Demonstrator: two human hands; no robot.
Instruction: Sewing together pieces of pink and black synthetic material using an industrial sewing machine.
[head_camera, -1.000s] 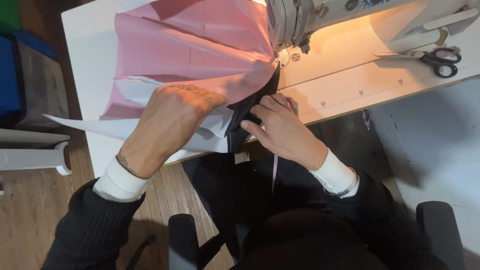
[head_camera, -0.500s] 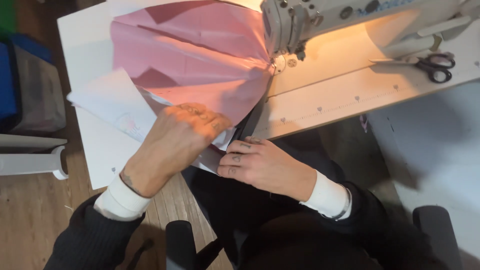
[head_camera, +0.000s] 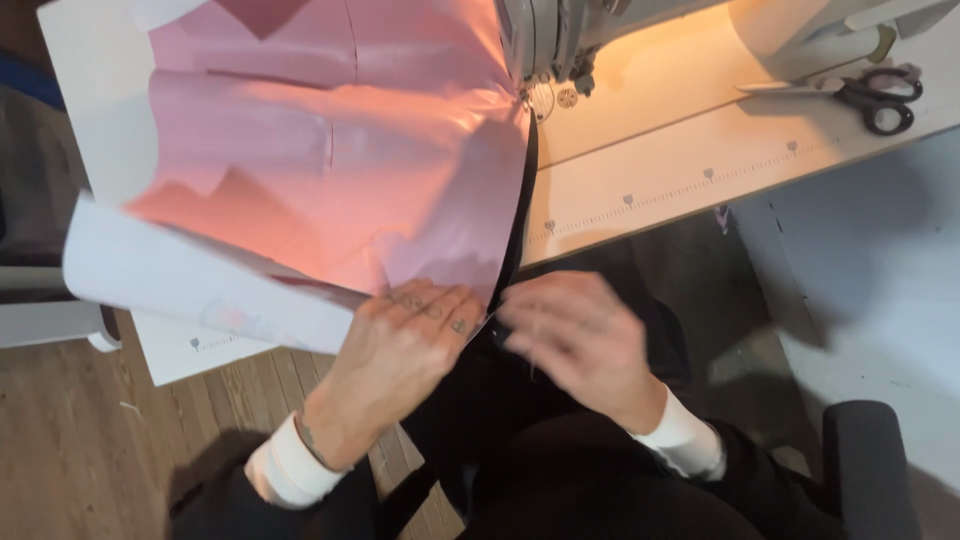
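Note:
A large pink fabric piece lies spread over the sewing table, its right edge running under the needle of a white sewing machine. A black strip follows that edge down toward me. My left hand grips the fabric's near edge at the table front, fingers curled over it. My right hand is beside it, blurred, fingers bent around the black strip's lower end. White paper sticks out from under the fabric on the left.
Black-handled scissors lie at the table's far right. A ruler scale runs along the table front. Wooden floor is on the left, a black chair arm at lower right.
The fabric has been pulled out flatter and wider over the table. Both hands have moved together to its near edge, the right hand rising from my lap to the black strip.

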